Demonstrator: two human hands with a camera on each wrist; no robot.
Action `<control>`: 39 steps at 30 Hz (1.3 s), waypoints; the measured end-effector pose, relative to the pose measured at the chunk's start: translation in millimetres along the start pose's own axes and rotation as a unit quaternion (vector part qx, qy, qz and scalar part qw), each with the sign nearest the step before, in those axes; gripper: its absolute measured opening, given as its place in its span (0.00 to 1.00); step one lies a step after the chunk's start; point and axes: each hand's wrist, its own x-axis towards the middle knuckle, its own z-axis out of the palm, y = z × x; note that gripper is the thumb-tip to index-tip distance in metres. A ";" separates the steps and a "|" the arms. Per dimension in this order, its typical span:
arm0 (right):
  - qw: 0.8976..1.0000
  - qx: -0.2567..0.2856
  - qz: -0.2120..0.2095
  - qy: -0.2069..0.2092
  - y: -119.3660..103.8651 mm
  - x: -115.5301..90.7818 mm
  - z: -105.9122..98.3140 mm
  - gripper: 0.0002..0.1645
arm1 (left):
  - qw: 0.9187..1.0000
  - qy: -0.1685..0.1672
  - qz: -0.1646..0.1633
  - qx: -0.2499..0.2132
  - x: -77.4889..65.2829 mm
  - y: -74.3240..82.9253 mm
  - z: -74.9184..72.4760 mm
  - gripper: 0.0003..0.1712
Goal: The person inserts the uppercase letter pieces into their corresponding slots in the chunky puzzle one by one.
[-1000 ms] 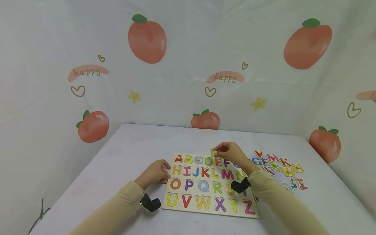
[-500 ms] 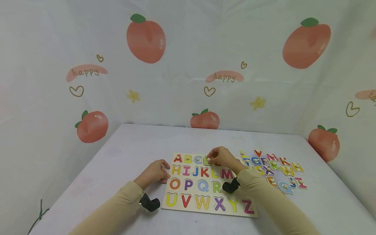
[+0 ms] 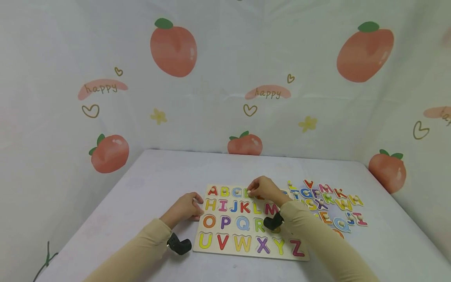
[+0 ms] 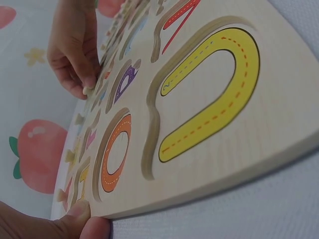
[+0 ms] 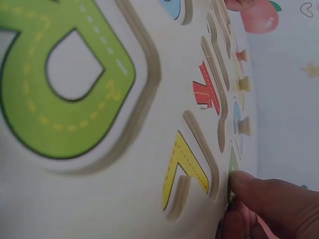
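A wooden alphabet puzzle board (image 3: 232, 233) lies flat on the white table, with coloured letters printed in its recesses. My right hand (image 3: 265, 190) pinches the knob of the green D piece (image 3: 246, 192) at the D recess in the top row, covering the letters just beside it. Knobbed pieces A (image 3: 212, 191), B (image 3: 224, 191) and C (image 3: 237, 192) sit in their places to its left. At the board's left edge rests my left hand (image 3: 184, 206); in the left wrist view its thumb (image 4: 77, 211) and a fingertip touch the rim.
To the right of the board several loose knobbed letters lie in a scattered cluster, among them a blue Q (image 3: 341, 224), an orange E (image 3: 325, 217) and a yellow H (image 3: 356, 200). A white curtain (image 3: 204, 117) printed with peaches stands behind the table.
My right hand has brought the green D piece from beyond the board's back edge left and down to the D recess. My left hand has stayed at the left edge.
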 end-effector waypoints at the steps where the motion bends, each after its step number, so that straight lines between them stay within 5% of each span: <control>1: 1.000 -0.001 0.004 -0.001 -0.5 0.0 0.1 0.06 | 1.000 0.000 -0.001 0.000 -0.1 -0.2 -0.2 0.19; 26: 0.999 -0.037 0.010 -0.018 -4.0 0.9 -5.0 0.11 | 1.000 0.000 0.001 0.006 1.9 -2.7 1.6 0.19; 39: 0.996 0.012 -0.079 0.028 10.5 -26.8 -51.0 0.16 | 1.000 -0.003 0.001 0.011 -0.5 -1.7 -0.3 0.18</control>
